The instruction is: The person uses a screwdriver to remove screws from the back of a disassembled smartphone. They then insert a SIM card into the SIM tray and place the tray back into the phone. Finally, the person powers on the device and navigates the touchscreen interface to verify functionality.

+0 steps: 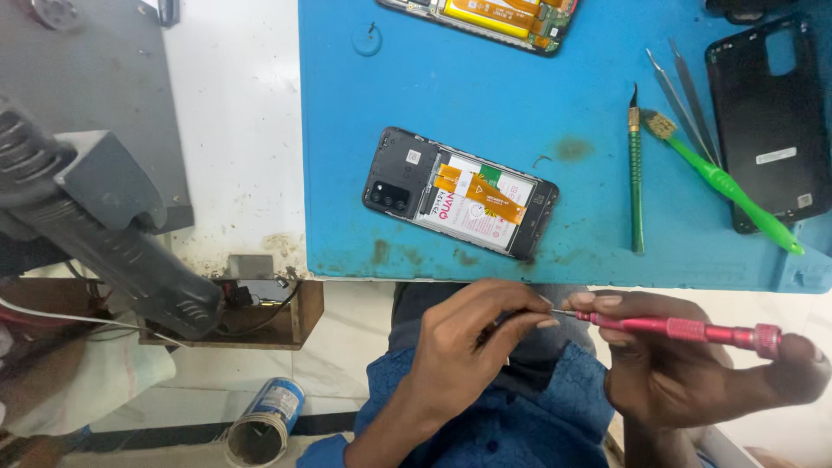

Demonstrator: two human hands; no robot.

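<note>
My right hand (pixel 693 368) holds a pink metal screwdriver (pixel 685 328) level, below the front edge of the blue mat (pixel 555 95). My left hand (pixel 477 334) pinches at the screwdriver's thin tip, fingers closed around it; whether a small part sits in them I cannot tell. On the mat above lies an opened phone (pixel 459 192) with its back off, showing a white battery and an orange flex cable. Neither hand touches it.
A green-handled knife (pixel 636 182), a green brush (pixel 728 186), metal tweezers (pixel 685 95) and a black back cover (pixel 767 121) lie on the mat's right. A second opened phone (pixel 498 19) is at the top. A dark hot-air tool (pixel 95 234) stands left; a tin (pixel 260 425) sits on the floor.
</note>
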